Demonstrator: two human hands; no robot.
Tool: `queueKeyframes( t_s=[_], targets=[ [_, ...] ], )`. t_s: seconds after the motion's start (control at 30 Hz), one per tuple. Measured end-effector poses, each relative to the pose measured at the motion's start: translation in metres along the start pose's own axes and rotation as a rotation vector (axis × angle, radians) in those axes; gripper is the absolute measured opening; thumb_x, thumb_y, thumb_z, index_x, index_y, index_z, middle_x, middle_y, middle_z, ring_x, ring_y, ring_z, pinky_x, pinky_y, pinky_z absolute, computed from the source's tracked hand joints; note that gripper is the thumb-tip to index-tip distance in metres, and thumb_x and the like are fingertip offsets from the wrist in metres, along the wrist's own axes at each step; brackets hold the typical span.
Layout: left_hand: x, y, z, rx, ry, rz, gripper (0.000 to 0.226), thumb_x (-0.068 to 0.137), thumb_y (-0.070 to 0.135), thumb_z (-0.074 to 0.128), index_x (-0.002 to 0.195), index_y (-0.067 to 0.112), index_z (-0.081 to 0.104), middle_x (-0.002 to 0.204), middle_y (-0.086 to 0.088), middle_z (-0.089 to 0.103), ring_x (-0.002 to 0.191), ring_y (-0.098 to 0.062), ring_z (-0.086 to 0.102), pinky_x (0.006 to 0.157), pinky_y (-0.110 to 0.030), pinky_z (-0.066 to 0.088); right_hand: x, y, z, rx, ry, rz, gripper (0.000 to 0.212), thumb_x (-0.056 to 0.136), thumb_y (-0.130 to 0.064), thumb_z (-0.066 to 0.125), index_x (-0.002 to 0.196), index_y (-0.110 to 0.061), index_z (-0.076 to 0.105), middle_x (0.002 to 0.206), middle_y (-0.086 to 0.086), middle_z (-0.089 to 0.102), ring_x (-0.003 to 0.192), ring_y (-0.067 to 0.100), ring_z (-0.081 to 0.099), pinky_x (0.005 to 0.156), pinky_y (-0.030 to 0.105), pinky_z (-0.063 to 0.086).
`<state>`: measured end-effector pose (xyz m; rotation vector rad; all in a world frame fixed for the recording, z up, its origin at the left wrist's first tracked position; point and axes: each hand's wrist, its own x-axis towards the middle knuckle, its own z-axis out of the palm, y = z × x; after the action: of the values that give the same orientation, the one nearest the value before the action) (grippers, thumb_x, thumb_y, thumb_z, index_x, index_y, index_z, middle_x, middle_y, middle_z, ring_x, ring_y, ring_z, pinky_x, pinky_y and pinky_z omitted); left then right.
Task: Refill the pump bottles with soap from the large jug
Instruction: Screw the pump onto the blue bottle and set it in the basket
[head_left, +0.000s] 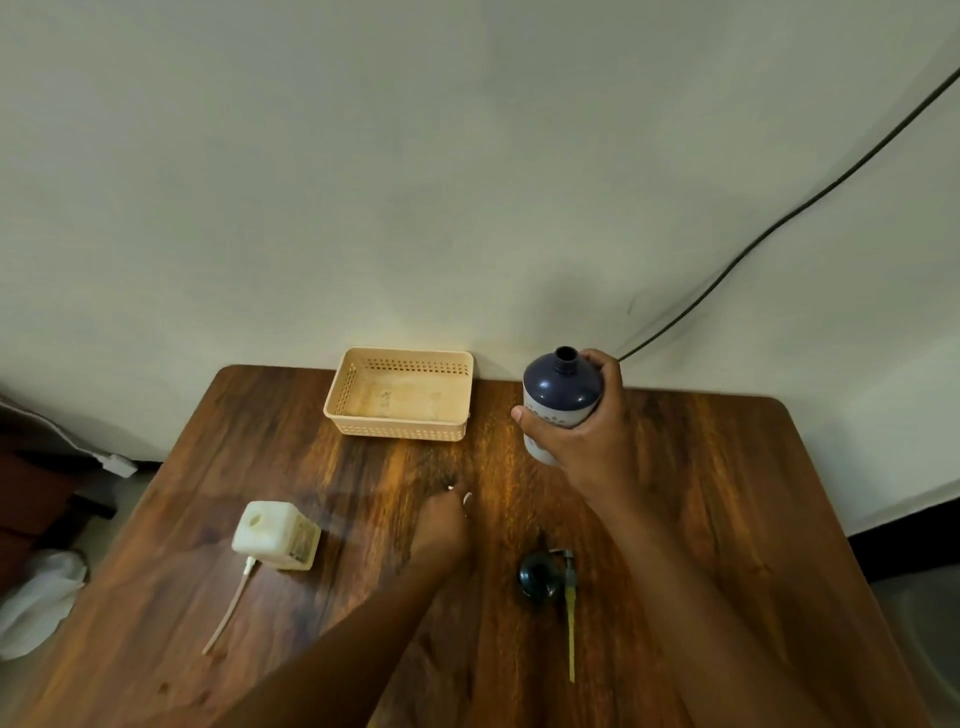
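Observation:
My right hand (582, 447) grips a dark blue bottle (561, 389) with a white lower part, holding it upright at the back right of the wooden table (701, 493). Its neck is open, with no pump on it. The bottle's dark pump head (537, 574) with a yellow dip tube (571, 634) lies flat on the table near me. My left hand (441, 530) rests mid-table with fingers bunched together and nothing visible in them. A white square bottle (272, 532) stands at the left with an open hole on top, and its white pump tube (228, 613) lies in front of it.
A beige perforated basket (400, 431), with nothing in it, sits against the wall at the back centre. A dark cable (779, 223) runs down the wall toward the table's back right. Off the table's left edge lies a white crumpled cloth or bag (36, 603).

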<state>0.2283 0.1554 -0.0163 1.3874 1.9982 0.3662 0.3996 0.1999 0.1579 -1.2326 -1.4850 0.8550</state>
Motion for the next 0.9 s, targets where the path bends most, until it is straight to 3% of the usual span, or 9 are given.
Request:
queueKeyframes(
  t_s=[0.13, 0.2, 0.3, 0.37, 0.5, 0.63, 0.73, 0.8, 0.9],
  targets=[
    [0.011, 0.012, -0.073, -0.096, 0.15, 0.078, 0.032, 0.1, 0.018, 0.059, 0.131, 0.023, 0.063, 0.134, -0.004, 0.068, 0.117, -0.023, 0.064, 0.101, -0.03, 0.049, 0.017, -0.028, 0.023, 0.04, -0.025, -0.037, 0.083, 0.059, -0.044, 0.093, 0.125, -0.041, 0.043, 0.118, -0.031, 0.054, 0.108, -0.006, 0.056, 0.077, 0.013, 0.054],
    [0.015, 0.021, -0.119, -0.148, 0.208, 0.115, 0.024, 0.101, 0.018, 0.059, 0.123, 0.028, 0.062, 0.128, -0.005, 0.07, 0.101, -0.017, 0.064, 0.087, -0.028, 0.049, 0.026, -0.048, 0.035, 0.05, -0.048, -0.073, 0.083, 0.059, -0.048, 0.092, 0.126, -0.041, 0.043, 0.117, -0.031, 0.054, 0.107, -0.005, 0.057, 0.076, 0.01, 0.053],
    [0.02, 0.038, -0.188, -0.139, 0.342, 0.131, 0.043, 0.096, 0.005, 0.064, 0.132, 0.029, 0.061, 0.12, -0.007, 0.071, 0.083, -0.016, 0.066, 0.066, -0.028, 0.056, 0.041, -0.083, 0.054, 0.073, -0.069, -0.129, 0.082, 0.061, -0.043, 0.093, 0.126, -0.037, 0.044, 0.115, -0.031, 0.055, 0.106, -0.007, 0.056, 0.074, 0.005, 0.049],
    [0.013, 0.052, -0.237, -0.145, 0.429, 0.162, 0.047, 0.093, 0.003, 0.066, 0.133, 0.029, 0.061, 0.116, -0.01, 0.072, 0.084, -0.02, 0.069, 0.069, -0.029, 0.058, 0.048, -0.109, 0.065, 0.088, -0.073, -0.168, 0.081, 0.061, -0.041, 0.093, 0.126, -0.035, 0.045, 0.116, -0.028, 0.056, 0.105, -0.009, 0.055, 0.072, 0.003, 0.047],
    [-0.008, 0.087, -0.333, -0.133, 0.537, 0.331, 0.044, 0.091, 0.003, 0.069, 0.129, 0.025, 0.066, 0.103, -0.012, 0.075, 0.085, -0.025, 0.071, 0.08, -0.037, 0.061, 0.061, -0.156, 0.081, 0.126, -0.112, -0.213, 0.08, 0.06, -0.045, 0.092, 0.126, -0.037, 0.048, 0.118, -0.022, 0.06, 0.103, 0.003, 0.062, 0.074, 0.01, 0.053],
    [-0.037, 0.124, -0.422, -0.129, 0.612, 0.459, 0.041, 0.088, 0.002, 0.073, 0.124, 0.023, 0.068, 0.088, -0.01, 0.076, 0.081, -0.026, 0.072, 0.069, -0.024, 0.053, 0.07, -0.197, 0.094, 0.127, -0.168, -0.242, 0.077, 0.057, -0.05, 0.092, 0.122, -0.04, 0.052, 0.114, -0.022, 0.062, 0.103, 0.006, 0.063, 0.08, 0.019, 0.056],
    [-0.068, 0.154, -0.477, -0.167, 0.698, 0.56, 0.042, 0.082, 0.003, 0.077, 0.12, 0.02, 0.071, 0.078, -0.008, 0.077, 0.072, -0.02, 0.072, 0.055, -0.011, 0.047, 0.072, -0.222, 0.101, 0.11, -0.192, -0.267, 0.075, 0.058, -0.05, 0.09, 0.121, -0.041, 0.05, 0.113, -0.023, 0.06, 0.101, 0.007, 0.062, 0.077, 0.017, 0.054],
    [-0.09, 0.176, -0.508, -0.187, 0.757, 0.637, 0.045, 0.079, 0.008, 0.082, 0.121, 0.021, 0.073, 0.078, -0.004, 0.078, 0.07, -0.014, 0.072, 0.058, -0.01, 0.052, 0.072, -0.234, 0.106, 0.095, -0.203, -0.285, 0.073, 0.062, -0.048, 0.09, 0.122, -0.04, 0.049, 0.113, -0.023, 0.059, 0.101, 0.008, 0.062, 0.076, 0.016, 0.053],
    [-0.122, 0.209, -0.544, -0.241, 0.812, 0.746, 0.049, 0.076, 0.013, 0.087, 0.123, 0.024, 0.075, 0.085, -0.003, 0.08, 0.081, -0.015, 0.077, 0.078, -0.025, 0.062, 0.071, -0.248, 0.113, 0.08, -0.207, -0.309, 0.071, 0.066, -0.046, 0.089, 0.124, -0.037, 0.05, 0.115, -0.017, 0.06, 0.102, 0.011, 0.062, 0.083, 0.026, 0.057]
  ],
)
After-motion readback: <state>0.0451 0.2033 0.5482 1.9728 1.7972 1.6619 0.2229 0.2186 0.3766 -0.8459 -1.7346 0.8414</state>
